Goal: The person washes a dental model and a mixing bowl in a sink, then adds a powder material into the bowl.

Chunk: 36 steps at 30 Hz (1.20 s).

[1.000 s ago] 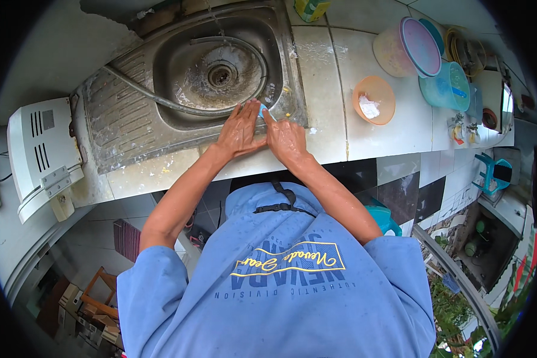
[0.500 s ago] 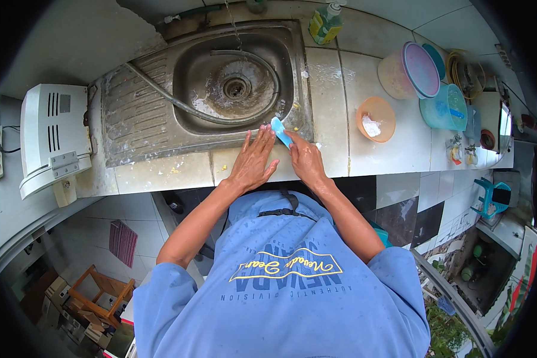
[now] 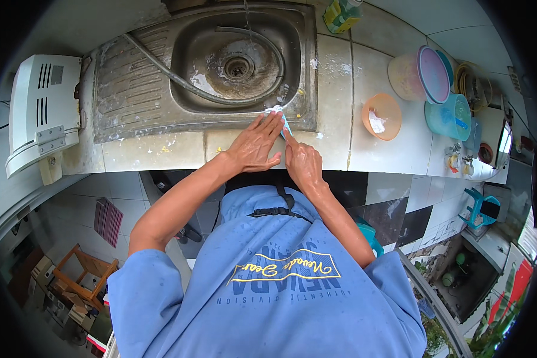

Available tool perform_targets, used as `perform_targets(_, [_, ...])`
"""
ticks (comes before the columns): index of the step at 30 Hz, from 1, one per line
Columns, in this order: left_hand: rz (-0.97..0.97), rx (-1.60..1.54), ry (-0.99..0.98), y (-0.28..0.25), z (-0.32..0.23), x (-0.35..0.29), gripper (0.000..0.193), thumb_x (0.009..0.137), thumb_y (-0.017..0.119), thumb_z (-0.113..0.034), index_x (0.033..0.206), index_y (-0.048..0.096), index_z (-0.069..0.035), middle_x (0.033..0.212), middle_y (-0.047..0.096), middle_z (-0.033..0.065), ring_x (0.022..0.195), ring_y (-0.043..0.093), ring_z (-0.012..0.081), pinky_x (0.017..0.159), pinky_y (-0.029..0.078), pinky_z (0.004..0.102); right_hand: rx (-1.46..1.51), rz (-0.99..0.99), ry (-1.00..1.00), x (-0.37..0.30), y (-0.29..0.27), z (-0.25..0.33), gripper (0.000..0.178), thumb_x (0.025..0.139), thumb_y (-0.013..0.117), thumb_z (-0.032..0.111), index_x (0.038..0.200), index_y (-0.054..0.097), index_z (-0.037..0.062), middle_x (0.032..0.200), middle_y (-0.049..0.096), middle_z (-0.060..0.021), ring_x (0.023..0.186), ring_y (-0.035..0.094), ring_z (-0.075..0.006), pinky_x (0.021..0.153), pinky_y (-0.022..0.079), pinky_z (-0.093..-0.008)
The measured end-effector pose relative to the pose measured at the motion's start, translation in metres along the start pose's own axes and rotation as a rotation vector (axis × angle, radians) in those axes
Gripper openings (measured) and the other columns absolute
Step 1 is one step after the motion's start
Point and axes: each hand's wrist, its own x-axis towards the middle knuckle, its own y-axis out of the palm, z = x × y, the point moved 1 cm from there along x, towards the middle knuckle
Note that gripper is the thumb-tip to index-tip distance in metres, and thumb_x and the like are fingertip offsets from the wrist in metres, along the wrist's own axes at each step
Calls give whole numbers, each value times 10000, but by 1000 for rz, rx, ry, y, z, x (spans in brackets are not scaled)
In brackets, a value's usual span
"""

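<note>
At the front rim of the steel sink [image 3: 185,122], my right hand [image 3: 304,164] is closed round the handle of a light-blue brush [image 3: 286,125]. Its head has a whitish end, partly covered by fingers. My left hand [image 3: 253,146] lies beside it with fingers stretched out, the fingertips over or against the brush head. Both hands look wet. A thin stream of water [image 3: 247,18] falls into the basin, where a grey hose [image 3: 206,95] curves round the drain [image 3: 237,67].
To the right stand an orange bowl [image 3: 390,110] with white stuff inside, a pink-lidded tub [image 3: 404,77] and a turquoise container [image 3: 438,116]. A green-yellow soap bottle [image 3: 340,17] is behind the sink's right corner. A white appliance [image 3: 45,107] stands left.
My left hand has shifted right, its fingertips now over the brush head. The brush stands more upright, its head less exposed. The whole view has shifted slightly.
</note>
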Motion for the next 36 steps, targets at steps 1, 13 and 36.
perform_targets(1, [0,-8,-2,-1,-3,6,756,920,463,-393,1484,282,77,1549,300,255,1472,231,366,1221,167,472,-4,7,2,3,0,-3,389,892,561,136,1270,655,132,738,664,-272,689,689,-413,618,541,-509])
perform_targets(13, [-201,-147,-81,0,-22,-8,629,881,529,-230,1423,402,62,1460,428,260,1409,355,363,1198,216,474,56,17,-2,-8,-30,-8,402,926,563,179,1321,594,111,766,673,-258,694,669,-436,637,521,-521])
perform_targets(36, [-619,-2060,-822,-32,145,181,440,1068,364,-322,953,572,48,768,635,136,577,594,220,542,531,363,428,-331,97,184,-15,59,336,927,563,161,1245,549,53,1077,672,-254,994,636,-456,854,499,-511])
